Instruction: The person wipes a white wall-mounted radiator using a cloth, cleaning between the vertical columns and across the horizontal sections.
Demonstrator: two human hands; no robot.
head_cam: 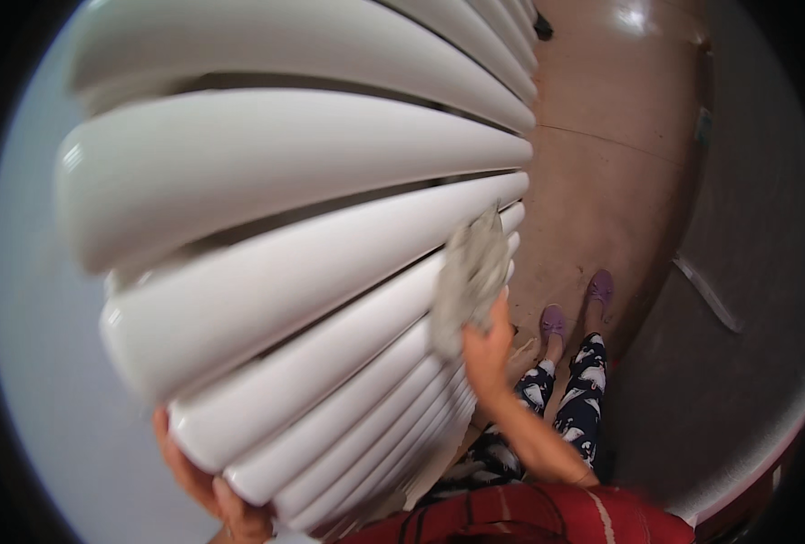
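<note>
A tall white radiator [294, 272], made of rounded parallel columns with dark gaps between them, fills the left and middle of the view. My right hand [489, 347] holds a crumpled grey cloth [469, 282] against the columns near their right-hand ends. At the lower left, my left hand [219, 486] is around the rounded ends of two columns, its fingers partly hidden behind them. The cloth covers most of my right fingers.
The brown floor [600, 183] lies to the right of the radiator, with my feet in purple shoes [600, 288] on it. A large dark surface [708, 394] with a pale strip [707, 294] on it is at the far right. A small dark object [543, 28] sits near the top.
</note>
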